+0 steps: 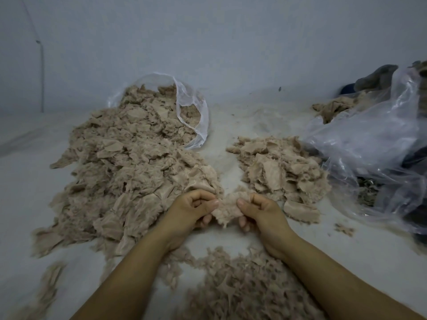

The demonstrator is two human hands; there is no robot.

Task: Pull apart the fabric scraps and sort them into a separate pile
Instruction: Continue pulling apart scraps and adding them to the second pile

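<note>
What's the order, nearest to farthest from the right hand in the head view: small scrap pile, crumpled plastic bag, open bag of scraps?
From the right hand:
1. small scrap pile, just beyond it
2. crumpled plastic bag, far right
3. open bag of scraps, back left

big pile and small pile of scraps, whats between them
Head view: a bare strip of pale floor separates the big pile from the small pile.

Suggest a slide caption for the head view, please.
Both hands, left hand and right hand, pinch one beige scrap between two piles.
</note>
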